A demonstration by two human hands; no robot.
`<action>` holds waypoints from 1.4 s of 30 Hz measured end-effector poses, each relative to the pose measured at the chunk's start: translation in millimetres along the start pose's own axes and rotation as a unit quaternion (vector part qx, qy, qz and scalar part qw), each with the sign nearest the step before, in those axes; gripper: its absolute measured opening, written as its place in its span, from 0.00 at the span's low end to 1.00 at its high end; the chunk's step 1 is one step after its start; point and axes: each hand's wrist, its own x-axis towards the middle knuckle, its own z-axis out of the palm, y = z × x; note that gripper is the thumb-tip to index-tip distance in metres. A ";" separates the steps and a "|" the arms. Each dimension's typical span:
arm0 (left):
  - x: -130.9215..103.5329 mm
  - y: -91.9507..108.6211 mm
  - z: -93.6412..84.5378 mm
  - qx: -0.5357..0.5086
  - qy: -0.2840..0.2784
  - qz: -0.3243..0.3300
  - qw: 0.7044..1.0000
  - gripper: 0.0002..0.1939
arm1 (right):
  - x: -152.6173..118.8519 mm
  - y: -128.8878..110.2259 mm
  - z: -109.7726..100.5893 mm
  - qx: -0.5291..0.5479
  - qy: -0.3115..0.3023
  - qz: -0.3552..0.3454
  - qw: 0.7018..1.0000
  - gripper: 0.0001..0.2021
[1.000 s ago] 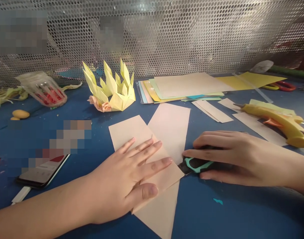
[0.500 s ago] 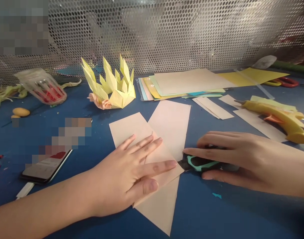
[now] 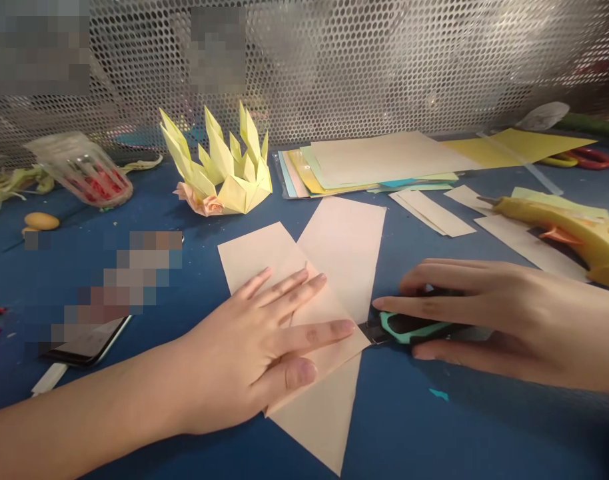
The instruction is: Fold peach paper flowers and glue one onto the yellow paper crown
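A clear jar [image 3: 77, 167] leans on the blue table [image 3: 409, 433] at the far left, its mouth end up and leftward, with red bits [image 3: 104, 187] in its lower part (whether it is capped, I cannot tell). A clear plastic sleeve [image 3: 280, 185] lies at the back, coloured sheets [image 3: 302, 179] in it. The folded pink paper [image 3: 339, 263] lies flat on the table in front of the person, between the sleeve and the near edge of view. Its under panel has its long axis running away from the person; the upper panel slants across it, a pointed corner aimed right. The left hand [image 3: 264, 353] presses on that upper panel, fingers spread and flat. The right hand [image 3: 499, 317] has its fingers curved and thumb opposite, around a black-and-teal tool [image 3: 402, 333], whose dark front end meets the pointed corner. A yellow paper crown [image 3: 234, 187] stands behind the paper.
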 end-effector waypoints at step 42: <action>-0.8 -1.1 1.7 -0.015 0.021 0.006 1.000 0.28 | 1.3 -12.7 7.8 -0.018 0.030 -0.009 0.999 0.20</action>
